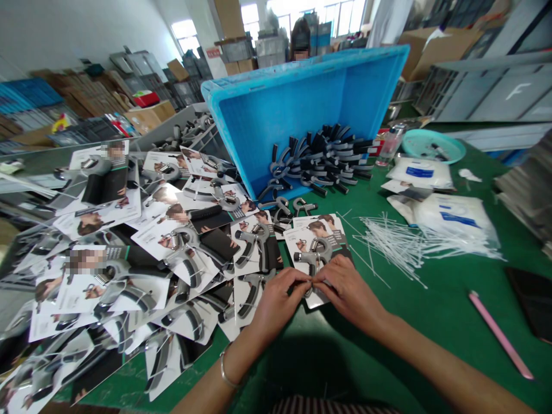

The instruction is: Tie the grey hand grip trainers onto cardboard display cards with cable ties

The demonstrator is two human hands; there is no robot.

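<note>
A grey and black hand grip lies on a printed card in front of me, on top of other cards. Over its lower part, my left hand and my right hand meet fingertip to fingertip. Each hand is pinched closed; whatever sits between the fingertips is too small to make out. White cable ties are spread on the green table to the right of the cards.
Carded hand grips are heaped at the left. A tilted blue crate with loose grips stands ahead. Bags, a turquoise plate, a pink pen-like object and a dark flat object are at right. A person is behind the crate.
</note>
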